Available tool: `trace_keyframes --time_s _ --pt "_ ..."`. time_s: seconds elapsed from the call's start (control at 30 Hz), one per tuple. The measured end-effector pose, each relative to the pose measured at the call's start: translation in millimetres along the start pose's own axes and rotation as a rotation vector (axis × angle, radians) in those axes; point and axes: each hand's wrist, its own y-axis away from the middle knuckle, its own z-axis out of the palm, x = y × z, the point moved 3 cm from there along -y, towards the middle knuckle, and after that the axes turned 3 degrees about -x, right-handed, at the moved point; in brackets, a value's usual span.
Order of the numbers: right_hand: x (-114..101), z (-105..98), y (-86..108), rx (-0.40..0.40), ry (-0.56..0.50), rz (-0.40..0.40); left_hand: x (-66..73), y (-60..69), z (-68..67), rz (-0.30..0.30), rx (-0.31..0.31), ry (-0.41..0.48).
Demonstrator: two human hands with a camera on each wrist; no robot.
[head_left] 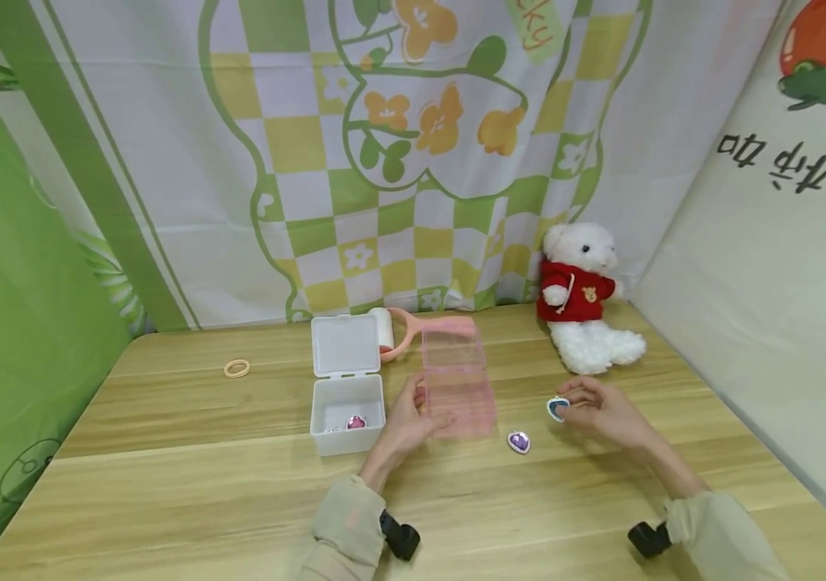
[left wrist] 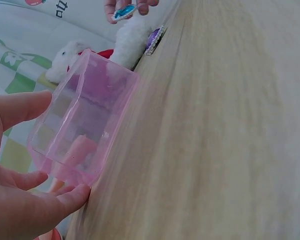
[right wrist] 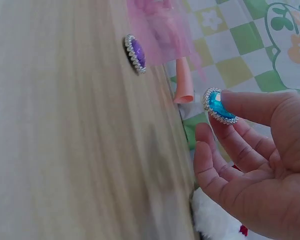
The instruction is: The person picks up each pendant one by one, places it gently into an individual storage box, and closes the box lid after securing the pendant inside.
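Blue gem [head_left: 554, 408], edged in white beads, is pinched between the thumb and fingers of the right hand [head_left: 607, 418] and is held off the table [head_left: 202, 500], to the right of the pink box [head_left: 462, 407]. The other fingers of that hand are loosely bent. The pink box, see-through and with its lid tipped back, is held at its left side by the left hand [head_left: 405, 424], thumb and fingers spread around it. Between the pink box and the right hand, the purple gem [head_left: 519, 441] is left lying on the table. To the left of the left hand, the white box [head_left: 347, 440] is seen with its lid raised; a pink gem [head_left: 356, 422] is contained in it. Behind the boxes, a roller [head_left: 382, 329] with an orange-pink handle is laid down. A ring [head_left: 236, 369] is placed at far left, and a toy bear [head_left: 578, 292] in red is seated at back right.
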Motion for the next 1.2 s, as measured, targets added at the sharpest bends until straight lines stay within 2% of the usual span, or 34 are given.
trace_keyframes --time_s 0.23,0.6,0.77,1.2 --pt "-22 4 -13.0 0.005 0.014 0.000 0.6 1.6 0.4 -0.001 -0.009 0.006" --pt "-42 15 -30.5 -0.010 -0.059 0.018 -3.6 -1.8 0.4 0.003 -0.030 0.035" --pt "-49 22 -41.4 -0.020 -0.085 0.028 -2.2 -0.1 0.0 0.005 -0.020 0.013" --pt "-65 59 -73.4 -0.097 -0.199 -0.019 -0.2 1.6 0.4 0.011 0.000 -0.009"
